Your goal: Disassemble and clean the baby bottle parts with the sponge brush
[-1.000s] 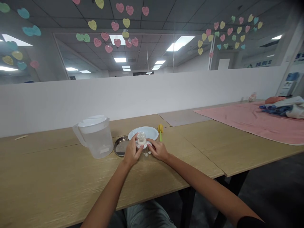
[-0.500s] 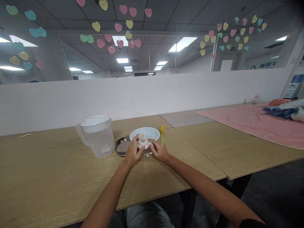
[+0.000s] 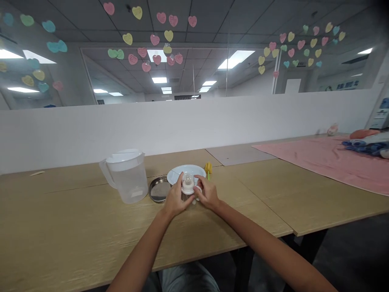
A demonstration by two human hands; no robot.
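Showing through the glass at the right of the head view, a sign carries dark characters too small to read. Paper hearts dot the glass; any writing on them is too faint to make out. A pale label low on the jug is also unreadable.

The bottle is between both hands over the table, its long axis close to vertical, clear domed top pointing up above a white collar. Its base is hidden, so whether it touches the table cannot be told. The left hand curls its fingers and thumb around one side; the right hand pinches narrowly at the other, by the collar.

The lidded jug is cloudy, its contents unclear. Beside it sits a shallow metal dish, partly behind the left hand. A white plate lies behind the bottle, near a yellow brush.
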